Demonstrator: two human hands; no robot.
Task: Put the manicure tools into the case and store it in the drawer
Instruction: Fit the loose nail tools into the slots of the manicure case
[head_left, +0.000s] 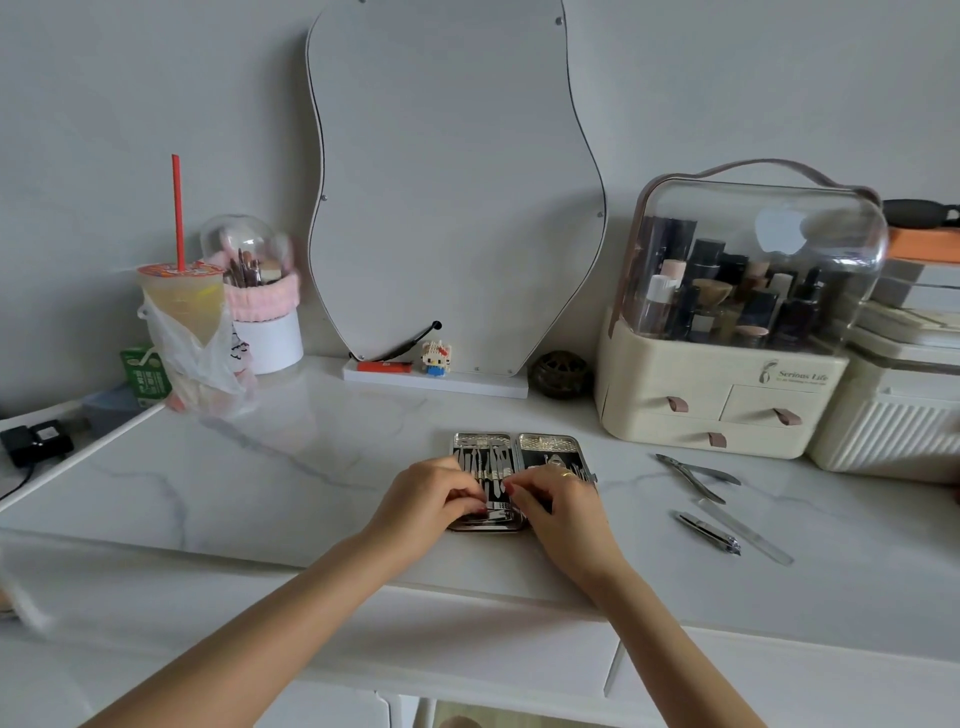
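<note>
Both grips work low over the open case (521, 480): your left hand (431, 501) and right hand (558, 501) curl their fingertips onto a small steel tool at the case's near edge, close to the hinge line, and seem to pinch it between them, though the tool itself is too small to name. You have the case lying flat and spread wide on the worktop (260, 478), straight ahead at 12 o'clock, so its rows of slots face up and both hands can seat a piece at once. Your wrists are low, knuckles raised, forearms converging from 7 and 5 o'clock. Over at 2 o'clock, well apart from the case, the nippers (693, 475), clipper (707, 533) and glass file (745, 531) lie loose within right-hand reach, so I judge the packing only partly done
</note>
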